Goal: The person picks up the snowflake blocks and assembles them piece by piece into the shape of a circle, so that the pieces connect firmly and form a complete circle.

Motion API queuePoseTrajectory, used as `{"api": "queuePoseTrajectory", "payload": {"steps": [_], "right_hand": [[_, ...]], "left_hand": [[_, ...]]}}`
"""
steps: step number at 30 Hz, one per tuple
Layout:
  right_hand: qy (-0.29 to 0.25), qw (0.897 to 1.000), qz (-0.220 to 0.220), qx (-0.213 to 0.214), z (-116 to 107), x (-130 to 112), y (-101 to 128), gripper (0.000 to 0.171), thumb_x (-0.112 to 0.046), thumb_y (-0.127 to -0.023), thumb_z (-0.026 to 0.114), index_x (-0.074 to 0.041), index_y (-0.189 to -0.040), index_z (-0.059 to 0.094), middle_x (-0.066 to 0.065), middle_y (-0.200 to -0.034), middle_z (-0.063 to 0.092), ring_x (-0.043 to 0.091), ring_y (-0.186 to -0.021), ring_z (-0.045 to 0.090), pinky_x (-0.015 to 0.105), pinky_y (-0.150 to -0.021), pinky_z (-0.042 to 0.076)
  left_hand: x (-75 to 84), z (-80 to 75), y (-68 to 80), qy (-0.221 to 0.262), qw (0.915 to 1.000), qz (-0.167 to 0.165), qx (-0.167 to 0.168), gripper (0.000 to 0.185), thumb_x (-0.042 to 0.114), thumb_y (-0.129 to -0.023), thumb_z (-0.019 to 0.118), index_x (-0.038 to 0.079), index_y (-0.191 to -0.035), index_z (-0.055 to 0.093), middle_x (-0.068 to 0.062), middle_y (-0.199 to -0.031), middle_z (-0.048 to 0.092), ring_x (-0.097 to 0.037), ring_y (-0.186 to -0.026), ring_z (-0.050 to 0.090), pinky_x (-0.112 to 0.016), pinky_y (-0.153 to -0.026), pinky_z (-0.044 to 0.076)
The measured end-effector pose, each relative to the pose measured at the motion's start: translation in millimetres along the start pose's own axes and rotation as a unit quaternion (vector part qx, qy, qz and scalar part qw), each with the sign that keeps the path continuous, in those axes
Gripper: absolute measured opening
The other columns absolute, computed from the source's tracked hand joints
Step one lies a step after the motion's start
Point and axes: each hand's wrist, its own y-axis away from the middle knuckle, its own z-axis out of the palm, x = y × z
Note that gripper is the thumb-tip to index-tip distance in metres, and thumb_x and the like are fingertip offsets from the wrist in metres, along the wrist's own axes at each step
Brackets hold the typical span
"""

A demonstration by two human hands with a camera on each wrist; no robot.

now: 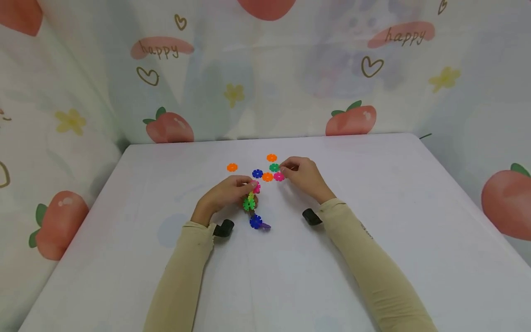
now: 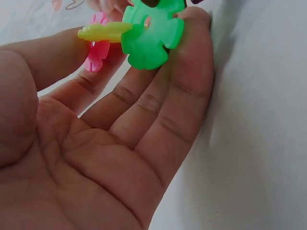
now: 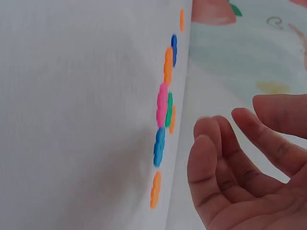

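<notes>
Over the white table (image 1: 373,180), before a fruit-printed cloth (image 1: 282,97), the left hand (image 1: 225,192) pinches a chain of flower discs (image 1: 249,204). The right hand (image 1: 306,176), relaxed, hangs near loose discs (image 1: 267,177).

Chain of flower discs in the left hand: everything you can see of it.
The chain of flower discs looks like glossy plastic, its notched discs joined at angles. From the far end: pink disc, yellow disc, green disc, an unclear dark part, blue disc, purple disc. The green one shows a centre hole. The left grip holds it near the pink end, and it runs toward the wearer. Whether the purple end touches the white table is unclear.
</notes>
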Motion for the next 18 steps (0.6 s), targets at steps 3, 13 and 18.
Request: {"api": "queuePoseTrajectory", "payload": {"steps": [3,13,18], "right_hand": [[0.015,1.0,0.011,0.01,-7,7,-3,0.026,-0.02,-0.097,0.059,-0.003,-0.115,0.067,0.009,-0.108,0.068,0.025,-0.098,0.059,0.04,-0.086,0.052],[0.089,0.993,0.051,-0.054,-21,29,-11,0.039,-0.022,-0.1,0.051,-0.013,-0.137,0.055,0.011,-0.147,0.045,0.033,-0.139,0.034,0.054,-0.112,0.029],[0.14,0.984,0.03,-0.11,-26,37,-13,0.042,-0.016,-0.101,0.047,-0.012,-0.142,0.051,0.011,-0.155,0.036,0.037,-0.145,0.023,0.056,-0.114,0.023]], "left_hand": [[-0.7,-2.1,1.4,-0.005,1.0,0.001,0.006,0.038,0.046,-0.098,0.054,0.014,-0.115,0.066,-0.007,-0.099,0.062,-0.024,-0.089,0.057,-0.031,-0.074,0.051],[-2.7,-7.2,6.3,-0.01,0.9998,-0.005,0.016,0.024,0.028,-0.101,0.053,0.009,-0.108,0.065,-0.008,-0.091,0.061,-0.024,-0.08,0.056,-0.031,-0.074,0.048],[-2.9,-6.9,5.3,0.006,0.9997,-0.013,0.018,0.022,0.029,-0.099,0.058,0.009,-0.106,0.064,-0.008,-0.093,0.066,-0.024,-0.081,0.059,-0.032,-0.075,0.051]]}}
